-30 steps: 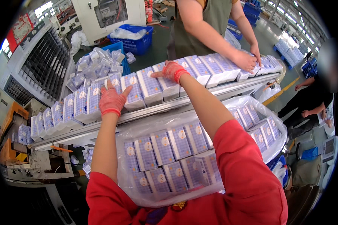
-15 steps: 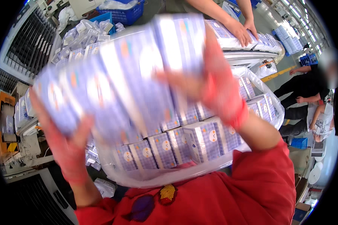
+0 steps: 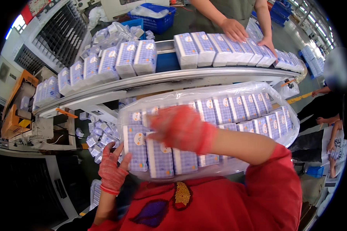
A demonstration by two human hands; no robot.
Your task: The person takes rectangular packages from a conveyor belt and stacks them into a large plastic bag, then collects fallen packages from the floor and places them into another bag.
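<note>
Checkered packs (image 3: 135, 154) sit in the clear bag (image 3: 173, 97); probably light, squishy, slick, so squeeze row ends. Left hand (image 3: 113, 172) spreads wide at bag's left edge; right hand (image 3: 181, 130) above it, grip too blurry to tell.

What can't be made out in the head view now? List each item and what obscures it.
Head view:
- Right grip: blurred by motion, so its contact is unclear.
- Pack just below it: upper part hidden by that grip.
- Clear bag: bottom hidden by the packs inside.
- Co-worker: cut off by the top edge.
- Loose packs: too small and overlapping to count.
</note>
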